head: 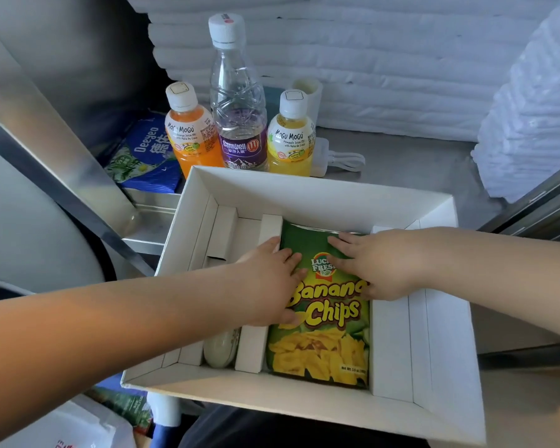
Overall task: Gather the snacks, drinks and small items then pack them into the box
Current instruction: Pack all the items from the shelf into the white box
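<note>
Box (320,185) on steel counter (417,156) (white padding behind); flat hands press chips (324,344)

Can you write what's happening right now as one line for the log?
step: packing | both hands: left hand, right hand flat on chips bag | place: box middle slot | waiting outside: three bottles

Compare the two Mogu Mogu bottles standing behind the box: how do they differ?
The left Mogu Mogu bottle holds orange juice; the right Mogu Mogu bottle holds pale yellow juice and its label reads pineapple. The left one stands left of the water bottle, by the blue packet; the right one stands on its right, in front of a white charger. Both are upright, white-capped, same shape, and outside the box.
</note>
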Demonstrator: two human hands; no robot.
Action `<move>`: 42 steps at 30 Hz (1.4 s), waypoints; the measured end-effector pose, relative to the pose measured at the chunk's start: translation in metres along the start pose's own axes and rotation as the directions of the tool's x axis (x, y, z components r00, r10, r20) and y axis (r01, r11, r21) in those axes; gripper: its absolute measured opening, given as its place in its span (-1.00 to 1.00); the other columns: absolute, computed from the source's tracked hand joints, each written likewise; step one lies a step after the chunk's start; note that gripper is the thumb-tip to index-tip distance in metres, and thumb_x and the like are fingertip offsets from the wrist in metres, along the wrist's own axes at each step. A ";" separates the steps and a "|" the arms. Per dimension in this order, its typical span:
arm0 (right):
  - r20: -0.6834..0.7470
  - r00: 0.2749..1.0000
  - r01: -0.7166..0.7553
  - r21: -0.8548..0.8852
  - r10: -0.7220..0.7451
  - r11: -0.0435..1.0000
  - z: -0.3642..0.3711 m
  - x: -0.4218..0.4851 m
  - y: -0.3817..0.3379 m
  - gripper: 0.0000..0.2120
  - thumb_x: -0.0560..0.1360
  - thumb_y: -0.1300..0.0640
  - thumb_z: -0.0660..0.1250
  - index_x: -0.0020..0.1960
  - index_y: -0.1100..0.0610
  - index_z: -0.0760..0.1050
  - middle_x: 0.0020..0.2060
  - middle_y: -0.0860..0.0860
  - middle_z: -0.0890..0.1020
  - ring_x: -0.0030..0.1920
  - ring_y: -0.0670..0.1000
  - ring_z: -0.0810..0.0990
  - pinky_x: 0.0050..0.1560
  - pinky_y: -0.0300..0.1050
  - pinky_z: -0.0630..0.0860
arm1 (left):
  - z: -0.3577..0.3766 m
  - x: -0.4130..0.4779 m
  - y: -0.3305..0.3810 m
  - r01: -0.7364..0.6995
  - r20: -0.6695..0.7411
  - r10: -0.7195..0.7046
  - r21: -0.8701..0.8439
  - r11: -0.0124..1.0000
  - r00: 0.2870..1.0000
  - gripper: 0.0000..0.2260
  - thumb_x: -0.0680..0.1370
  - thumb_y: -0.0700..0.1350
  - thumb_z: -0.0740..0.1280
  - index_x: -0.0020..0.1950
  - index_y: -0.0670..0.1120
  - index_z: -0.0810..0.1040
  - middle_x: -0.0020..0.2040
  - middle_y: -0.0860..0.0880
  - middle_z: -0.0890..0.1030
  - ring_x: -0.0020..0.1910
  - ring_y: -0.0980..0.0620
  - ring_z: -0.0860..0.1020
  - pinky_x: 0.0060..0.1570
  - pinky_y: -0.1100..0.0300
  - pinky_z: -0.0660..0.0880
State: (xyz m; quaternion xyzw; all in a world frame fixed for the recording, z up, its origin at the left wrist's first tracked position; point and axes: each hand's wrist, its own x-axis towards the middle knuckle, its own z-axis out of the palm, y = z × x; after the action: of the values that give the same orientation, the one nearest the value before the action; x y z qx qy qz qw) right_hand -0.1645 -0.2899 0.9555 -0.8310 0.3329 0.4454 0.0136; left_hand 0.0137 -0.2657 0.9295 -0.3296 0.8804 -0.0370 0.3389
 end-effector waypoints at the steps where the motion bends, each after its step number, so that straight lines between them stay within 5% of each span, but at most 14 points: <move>1: -0.013 1.000 -0.013 -0.022 0.012 1.000 0.001 -0.001 0.000 -0.35 0.61 -0.07 0.10 0.56 0.10 -0.13 0.53 0.15 -0.15 0.53 0.13 -0.08 0.45 0.09 0.17 | -0.002 0.001 -0.004 0.022 -0.030 -0.022 0.002 1.000 0.999 -0.31 0.57 0.30 -0.05 0.54 -0.09 -0.11 0.55 -0.17 -0.08 0.52 -0.15 -0.07 0.44 -0.09 -0.20; 5: -0.020 0.997 -0.075 -0.036 0.074 0.997 0.010 -0.006 0.004 -0.47 0.64 -0.08 -0.04 0.49 0.23 0.17 0.51 0.20 0.12 0.42 0.16 0.28 0.36 0.10 0.31 | -0.004 0.005 -0.018 0.123 -0.077 -0.116 0.091 0.988 0.990 -0.22 0.55 0.33 -0.03 0.53 -0.20 -0.12 0.54 -0.23 -0.10 0.52 -0.16 -0.13 0.43 -0.09 -0.25; 10: 0.014 0.999 -0.034 -0.095 0.036 0.995 0.015 -0.003 -0.001 -0.49 0.65 -0.02 -0.01 0.51 0.22 0.14 0.53 0.19 0.03 0.48 0.12 0.17 0.44 0.07 0.15 | -0.006 0.015 -0.009 0.093 -0.022 -0.090 0.181 0.979 0.996 -0.17 0.54 0.34 -0.02 0.51 -0.29 -0.10 0.52 -0.29 -0.03 0.50 -0.25 -0.11 0.44 -0.12 -0.26; 14: 0.036 0.999 -0.030 -0.032 0.031 0.999 0.008 0.000 0.003 -0.45 0.63 -0.07 0.02 0.52 0.20 0.12 0.51 0.17 0.13 0.41 0.17 0.29 0.35 0.08 0.33 | -0.010 0.016 -0.011 0.069 -0.029 -0.064 0.201 0.977 0.998 -0.22 0.55 0.33 0.00 0.52 -0.25 0.00 0.52 -0.26 0.04 0.50 -0.25 -0.04 0.43 -0.15 -0.24; 18: -0.174 0.984 0.084 0.236 -0.043 0.968 -0.002 -0.014 0.023 -0.57 0.61 -0.10 0.07 0.45 -0.04 0.27 0.36 -0.03 0.43 0.22 -0.02 0.47 0.18 -0.10 0.44 | -0.006 0.007 -0.021 0.052 -0.068 -0.050 0.039 0.998 0.996 -0.26 0.57 0.28 0.03 0.54 -0.19 -0.08 0.54 -0.21 -0.04 0.52 -0.17 -0.11 0.43 -0.13 -0.21; 21: -0.396 0.918 0.171 0.328 -0.029 0.929 -0.014 -0.029 0.027 -0.62 0.61 -0.10 0.09 0.42 -0.14 0.29 0.32 -0.19 0.44 0.12 -0.24 0.41 0.07 -0.30 0.32 | -0.007 -0.010 -0.031 0.002 -0.196 -0.024 -0.113 0.994 0.980 -0.34 0.58 0.25 0.03 0.54 -0.08 -0.05 0.55 -0.10 -0.02 0.52 -0.09 -0.10 0.45 -0.07 -0.14; 26: -0.719 0.694 0.252 0.299 0.043 0.920 -0.033 -0.041 0.024 -0.68 0.59 -0.02 0.06 0.27 -0.11 0.46 0.16 -0.20 0.51 0.11 -0.16 0.49 0.00 -0.26 0.43 | -0.013 -0.046 -0.047 0.042 -0.533 -0.191 -0.279 0.959 0.824 -0.54 0.59 0.16 0.05 0.46 0.04 0.26 0.49 0.01 0.26 0.48 0.02 0.16 0.42 0.08 0.00; 28: -0.824 0.566 0.290 0.223 0.021 0.931 -0.039 -0.040 0.020 -0.69 0.57 0.03 0.09 0.18 -0.02 0.55 0.09 -0.12 0.57 0.03 -0.08 0.55 -0.12 -0.15 0.56 | -0.014 -0.062 -0.053 0.034 -0.619 -0.257 -0.348 0.937 0.742 -0.63 0.56 0.10 0.12 0.31 0.04 0.49 0.32 0.04 0.49 0.34 0.04 0.40 0.34 0.11 0.25; 31: -0.903 0.428 0.292 0.085 -0.050 0.953 -0.050 -0.034 0.020 -0.73 0.57 0.07 0.14 0.07 0.06 0.61 -0.01 -0.05 0.61 -0.04 -0.03 0.58 -0.22 -0.17 0.57 | -0.006 -0.080 -0.071 -0.010 -0.717 -0.378 -0.473 0.881 0.586 -0.71 0.56 -0.02 0.17 0.17 -0.02 0.59 0.16 0.04 0.58 0.15 0.06 0.51 0.15 0.16 0.46; 37: -0.958 0.267 0.315 -0.016 -0.105 0.949 -0.088 -0.010 0.028 -0.77 0.56 0.07 0.21 0.13 0.06 0.57 0.00 -0.05 0.58 0.00 -0.07 0.53 -0.01 -0.25 0.47 | 0.020 -0.095 -0.124 0.216 -0.598 -0.761 -0.731 0.647 0.253 -0.78 0.54 -0.18 0.31 0.17 -0.10 0.57 0.10 -0.03 0.58 0.07 -0.03 0.53 -0.01 0.12 0.50; 42: -0.979 0.140 0.296 -0.099 -0.145 0.950 -0.117 0.006 0.026 -0.78 0.57 0.09 0.23 0.16 0.10 0.54 0.02 -0.02 0.57 0.02 -0.03 0.51 0.02 -0.18 0.51 | 0.051 -0.083 -0.149 0.334 -0.410 -0.879 -0.815 0.473 0.244 -0.70 0.55 -0.10 0.28 0.28 -0.09 0.47 0.22 -0.06 0.51 0.11 -0.06 0.54 -0.05 0.10 0.52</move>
State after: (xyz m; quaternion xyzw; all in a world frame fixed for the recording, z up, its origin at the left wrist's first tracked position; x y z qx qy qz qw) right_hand -0.0912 -0.3507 1.0286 -0.9581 0.1638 -0.2175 -0.0884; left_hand 0.1738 -0.3232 0.9811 -0.6916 0.6694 -0.0523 -0.2662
